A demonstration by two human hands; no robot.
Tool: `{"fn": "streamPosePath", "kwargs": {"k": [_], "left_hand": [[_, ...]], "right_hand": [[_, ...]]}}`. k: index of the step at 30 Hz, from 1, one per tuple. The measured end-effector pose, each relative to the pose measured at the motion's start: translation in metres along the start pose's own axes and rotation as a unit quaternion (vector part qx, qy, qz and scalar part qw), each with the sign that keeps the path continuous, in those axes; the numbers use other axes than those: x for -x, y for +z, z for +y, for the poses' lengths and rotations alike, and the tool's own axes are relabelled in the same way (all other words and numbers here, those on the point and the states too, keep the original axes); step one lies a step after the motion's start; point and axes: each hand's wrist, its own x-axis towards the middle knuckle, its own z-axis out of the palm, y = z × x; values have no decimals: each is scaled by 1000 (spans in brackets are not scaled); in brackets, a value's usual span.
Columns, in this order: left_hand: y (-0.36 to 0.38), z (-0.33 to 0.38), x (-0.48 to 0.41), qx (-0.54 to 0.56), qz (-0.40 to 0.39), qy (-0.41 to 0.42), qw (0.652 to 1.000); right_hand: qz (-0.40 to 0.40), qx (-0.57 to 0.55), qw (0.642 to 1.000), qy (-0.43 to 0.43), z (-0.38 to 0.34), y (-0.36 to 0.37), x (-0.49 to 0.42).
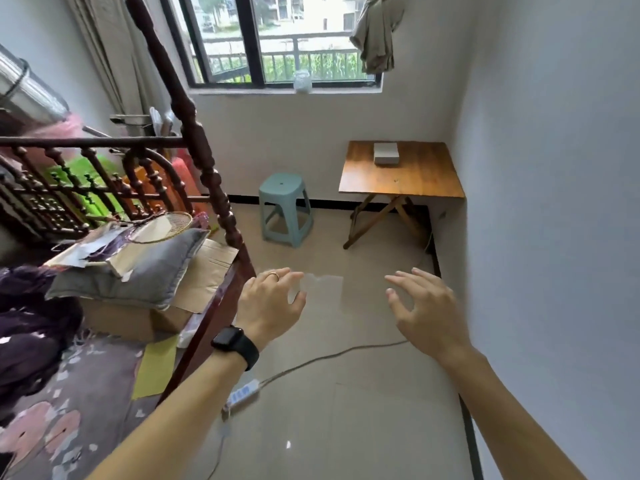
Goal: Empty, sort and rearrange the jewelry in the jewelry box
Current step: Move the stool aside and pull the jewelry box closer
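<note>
Head view, single frame, two observers.

A: Hands?

B: Both out front in mid-air over the floor tiles. Left hand (268,303): fingers loosely spread and relaxed, nothing in it. Ring (274,275) on one finger, black watch (235,346) on the wrist. Right hand (427,306): fingers splayed, slightly curved, also empty. The two hands are apart and touch nothing.

A: Jewelry box?

B: Jewelry box (387,154), pale grey and rectangular, sits on the wooden folding table (415,181) in the far right corner, towards the table's back edge. Well away from both hands. Too distant to read any detail on it.

A: Surroundings?

B: Pale green plastic stool (284,202) left of the table, below the window (277,39). Dark wooden bed frame (207,161) along the left, with a grey cushion (138,268) on it. White power strip (242,394) on the floor near the left forearm, its cable running off towards the right wall.
</note>
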Motion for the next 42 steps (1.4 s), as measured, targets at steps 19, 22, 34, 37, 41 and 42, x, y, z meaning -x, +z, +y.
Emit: {"fn": "streamPosePath", "kwargs": {"k": [19, 22, 34, 37, 41, 42], "left_hand": [[54, -85, -425, 56, 47, -73, 995], [54, -109, -500, 61, 42, -78, 994], [119, -173, -761, 50, 13, -68, 996], [138, -183, -835, 40, -3, -68, 997], [157, -189, -924, 31, -25, -63, 997], [161, -190, -946, 32, -27, -61, 997]], "right_hand": [[-67, 9, 997, -33, 34, 152, -427], [-75, 13, 997, -24, 37, 172, -491], [-97, 0, 995, 13, 82, 294, -727], [-106, -18, 994, 23, 99, 325, -792], [-114, -36, 991, 56, 123, 359, -876], [-117, -38, 990, 65, 128, 367, -895]]}}
